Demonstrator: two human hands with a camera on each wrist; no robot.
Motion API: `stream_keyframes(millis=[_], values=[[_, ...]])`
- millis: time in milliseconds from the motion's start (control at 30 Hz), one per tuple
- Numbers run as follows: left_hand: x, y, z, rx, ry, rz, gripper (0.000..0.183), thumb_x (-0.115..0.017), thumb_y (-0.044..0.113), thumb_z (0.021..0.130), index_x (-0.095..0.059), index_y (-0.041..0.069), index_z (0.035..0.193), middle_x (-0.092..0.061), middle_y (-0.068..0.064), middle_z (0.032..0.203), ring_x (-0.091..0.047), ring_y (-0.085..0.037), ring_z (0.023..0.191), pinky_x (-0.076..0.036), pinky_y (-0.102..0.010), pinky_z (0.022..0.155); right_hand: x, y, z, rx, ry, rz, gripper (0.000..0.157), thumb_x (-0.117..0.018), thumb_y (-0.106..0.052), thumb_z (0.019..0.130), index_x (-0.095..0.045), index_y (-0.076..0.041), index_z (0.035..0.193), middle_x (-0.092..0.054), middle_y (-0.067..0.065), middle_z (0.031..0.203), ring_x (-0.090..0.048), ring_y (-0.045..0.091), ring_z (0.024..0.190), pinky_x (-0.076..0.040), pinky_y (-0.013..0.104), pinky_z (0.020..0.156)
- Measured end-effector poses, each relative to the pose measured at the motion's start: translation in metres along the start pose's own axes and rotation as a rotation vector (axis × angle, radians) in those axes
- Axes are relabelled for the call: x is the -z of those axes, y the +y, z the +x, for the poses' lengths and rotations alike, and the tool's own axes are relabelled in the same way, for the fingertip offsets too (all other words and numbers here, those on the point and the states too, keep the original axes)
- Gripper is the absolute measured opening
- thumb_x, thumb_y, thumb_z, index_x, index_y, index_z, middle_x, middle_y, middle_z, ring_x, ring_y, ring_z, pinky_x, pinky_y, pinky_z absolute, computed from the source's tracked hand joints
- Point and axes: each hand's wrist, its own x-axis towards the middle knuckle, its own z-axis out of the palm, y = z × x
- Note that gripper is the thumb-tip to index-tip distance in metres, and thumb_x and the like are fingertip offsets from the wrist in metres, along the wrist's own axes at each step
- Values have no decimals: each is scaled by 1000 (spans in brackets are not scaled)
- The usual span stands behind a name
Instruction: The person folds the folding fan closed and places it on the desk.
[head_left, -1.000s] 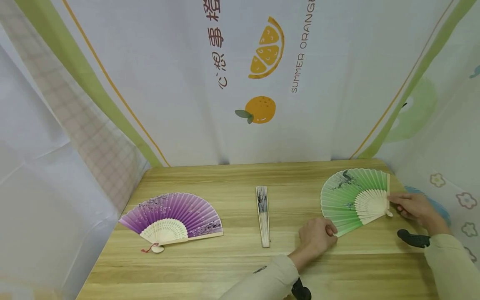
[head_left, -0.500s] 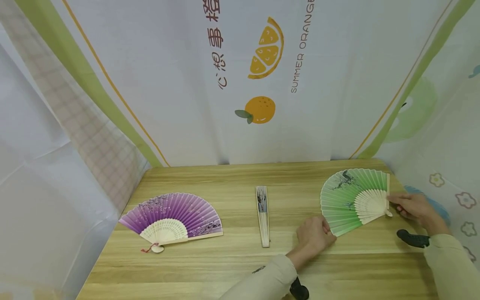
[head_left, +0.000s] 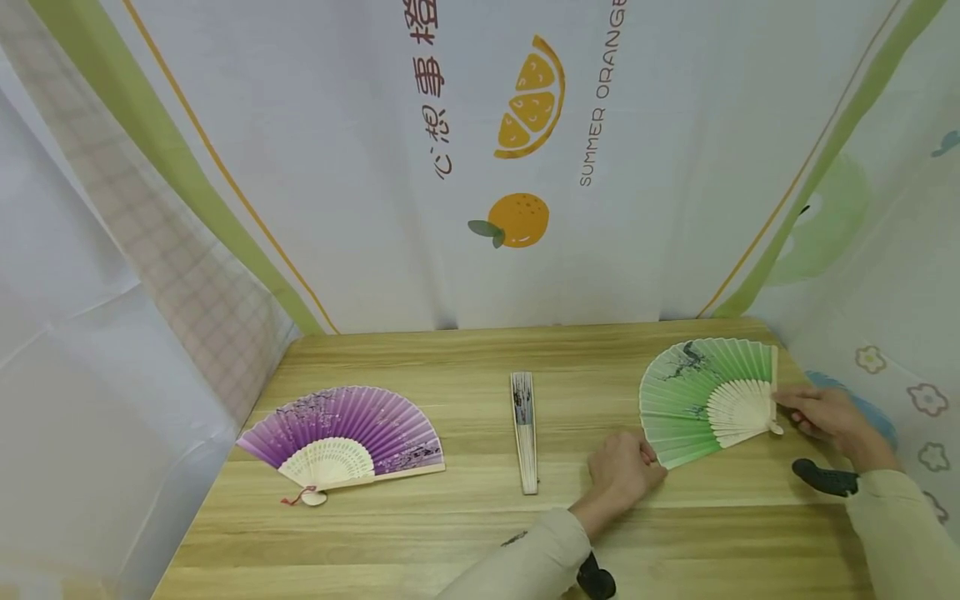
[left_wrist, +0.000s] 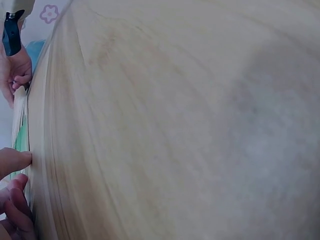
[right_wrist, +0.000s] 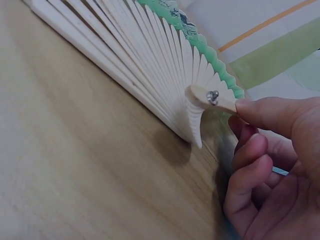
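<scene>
A green folding fan [head_left: 678, 408] lies spread on the right side of the table, its pale ribs meeting at a rivet. My right hand [head_left: 828, 417] pinches its outer guard stick close to the rivet, which the right wrist view shows with the thumb [right_wrist: 270, 112] on the stick. At the fan's lower-left corner my left hand [head_left: 624, 471] pinches the other end edge. In the left wrist view that hand's thumb [left_wrist: 15, 161] lies against the fan's edge, and the fan is mostly out of sight there.
A closed folding fan [head_left: 524, 433] lies mid-table. On the left a purple folding fan [head_left: 352, 433] is spread, with a red tassel [head_left: 298, 497] at its pivot. Printed curtains [head_left: 360, 167] stand behind the wooden table [head_left: 420, 550] and at both sides.
My left hand has shifted slightly up and left with the green fan's lower corner, spreading the fan a little wider. My right hand stays at the guard stick.
</scene>
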Motion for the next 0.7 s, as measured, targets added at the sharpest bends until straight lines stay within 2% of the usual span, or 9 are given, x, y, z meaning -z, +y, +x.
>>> stream_keyframes(millis=[167, 267, 533, 700], values=[[-2, -2, 1, 6, 5, 20, 24, -87, 23, 73, -64, 26, 65, -42, 22, 58, -42, 2, 55, -32, -22, 47, 0, 0, 1, 1, -9, 33, 18, -63, -25, 103, -73, -10, 100, -54, -3, 71, -49, 5, 57, -48, 22, 53], [-3, -2, 1, 8, 7, 19, 25, -87, 22, 73, -64, 26, 64, -42, 22, 57, -42, 2, 56, -32, -22, 47, 1, 0, 1, -7, -14, 39, 16, -63, -26, 103, -72, -14, 97, -53, -4, 71, -49, 5, 57, -48, 22, 53], [-4, 0, 1, 17, 18, 26, 22, -85, 21, 73, -65, 27, 65, -42, 23, 57, -43, 2, 55, -32, -22, 47, 0, 0, 1, -20, -8, 18, 26, -63, -27, 103, -69, -2, 105, -53, -4, 71, -49, 5, 58, -48, 23, 55], [-3, 1, 1, 23, 16, 14, 21, -85, 22, 75, -67, 26, 67, -45, 23, 58, -45, 2, 57, -33, -22, 49, 0, 0, 1, -23, 1, 6, 27, -63, -27, 103, -69, -1, 104, -54, -3, 72, -50, 6, 58, -49, 22, 55]])
